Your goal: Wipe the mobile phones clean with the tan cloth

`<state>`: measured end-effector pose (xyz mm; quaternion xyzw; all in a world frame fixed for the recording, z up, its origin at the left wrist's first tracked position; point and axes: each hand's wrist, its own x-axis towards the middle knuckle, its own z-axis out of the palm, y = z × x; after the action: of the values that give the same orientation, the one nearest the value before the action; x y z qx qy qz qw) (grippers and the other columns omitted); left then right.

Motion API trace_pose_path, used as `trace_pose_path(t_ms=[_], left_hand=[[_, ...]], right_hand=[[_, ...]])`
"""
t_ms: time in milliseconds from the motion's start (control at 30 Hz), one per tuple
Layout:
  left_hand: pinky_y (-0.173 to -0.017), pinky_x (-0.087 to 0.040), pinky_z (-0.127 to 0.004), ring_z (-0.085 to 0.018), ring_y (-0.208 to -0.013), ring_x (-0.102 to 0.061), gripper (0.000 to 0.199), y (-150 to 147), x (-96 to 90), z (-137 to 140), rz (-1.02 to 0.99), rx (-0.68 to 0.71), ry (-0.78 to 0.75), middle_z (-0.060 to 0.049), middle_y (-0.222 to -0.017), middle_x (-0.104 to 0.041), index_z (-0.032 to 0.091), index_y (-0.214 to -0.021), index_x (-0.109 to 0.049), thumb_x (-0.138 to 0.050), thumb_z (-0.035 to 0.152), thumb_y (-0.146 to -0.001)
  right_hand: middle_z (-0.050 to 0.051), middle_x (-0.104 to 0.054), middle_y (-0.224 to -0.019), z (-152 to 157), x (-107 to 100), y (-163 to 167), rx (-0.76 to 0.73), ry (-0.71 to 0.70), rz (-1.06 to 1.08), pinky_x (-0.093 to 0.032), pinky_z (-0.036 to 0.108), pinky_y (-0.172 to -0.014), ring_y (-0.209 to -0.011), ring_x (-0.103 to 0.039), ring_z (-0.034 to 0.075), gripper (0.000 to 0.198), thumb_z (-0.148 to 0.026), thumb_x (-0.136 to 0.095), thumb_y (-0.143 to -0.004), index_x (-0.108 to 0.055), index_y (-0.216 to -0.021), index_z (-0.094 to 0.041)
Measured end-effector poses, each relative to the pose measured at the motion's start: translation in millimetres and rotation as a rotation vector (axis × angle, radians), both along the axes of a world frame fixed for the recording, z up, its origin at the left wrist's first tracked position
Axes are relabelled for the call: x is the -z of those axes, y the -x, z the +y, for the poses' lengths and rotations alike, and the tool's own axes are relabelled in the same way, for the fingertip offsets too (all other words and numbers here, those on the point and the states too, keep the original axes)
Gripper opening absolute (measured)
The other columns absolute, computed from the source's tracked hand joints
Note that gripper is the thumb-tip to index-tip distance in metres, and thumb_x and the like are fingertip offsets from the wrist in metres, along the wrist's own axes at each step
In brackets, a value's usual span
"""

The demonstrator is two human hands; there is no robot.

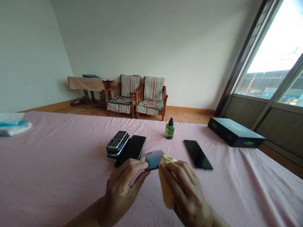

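Note:
A blue-grey smartphone (154, 158) is held low over the pink cloth, its near edge facing me. My left hand (124, 186) pinches its left edge between thumb and fingers. In my right hand (186, 186) is a yellow cloth (167, 190), bunched in the fingers and touching the phone's right end. To the left, a keypad phone (117, 140) tops a small stack of phones, and a black smartphone (133, 148) leans against that stack. Another dark smartphone (198, 154) lies flat to the right. A green spray bottle (169, 130) with a black top stands upright behind.
The pink cloth (59, 164) covers the broad surface before me. A black box (235, 132) sits at the back right. A white and blue packet (14, 126) lies at the far left. Two wooden chairs (151, 104) and a side table (86, 83) stand along the wall.

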<state>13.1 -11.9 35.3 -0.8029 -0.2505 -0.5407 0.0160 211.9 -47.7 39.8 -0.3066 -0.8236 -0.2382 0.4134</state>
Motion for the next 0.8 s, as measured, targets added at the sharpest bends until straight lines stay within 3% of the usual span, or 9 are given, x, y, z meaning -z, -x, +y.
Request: trace_pose_path(t_ms=[433, 800], left_hand=[[-0.081, -0.054, -0.024, -0.014, -0.086, -0.065, 0.022, 0, 5.7, 0, 0.036, 0.046, 0.018, -0.004, -0.089, -0.066, 0.013, -0.103, -0.062, -0.064, 0.003, -0.084], [-0.083, -0.051, -0.023, -0.013, -0.086, -0.064, 0.020, 3, 1.4, 2, 0.026, 0.010, -0.015, -0.004, -0.088, -0.066, 0.013, -0.102, -0.062, -0.064, 0.002, -0.084]], right_hand=[[0.017, -0.058, -0.093, 0, 10, 7, -0.009, 0.148, 0.075, -0.047, 0.039, -0.064, -0.078, -0.049, 0.024, 0.026, -0.006, -0.041, -0.089, -0.054, -0.112, -0.005], [0.015, -0.054, -0.096, 2, 12, 7, -0.024, 0.206, 0.177, -0.048, 0.037, -0.064, -0.080, -0.049, 0.023, 0.028, -0.002, -0.043, -0.086, -0.055, -0.110, -0.009]])
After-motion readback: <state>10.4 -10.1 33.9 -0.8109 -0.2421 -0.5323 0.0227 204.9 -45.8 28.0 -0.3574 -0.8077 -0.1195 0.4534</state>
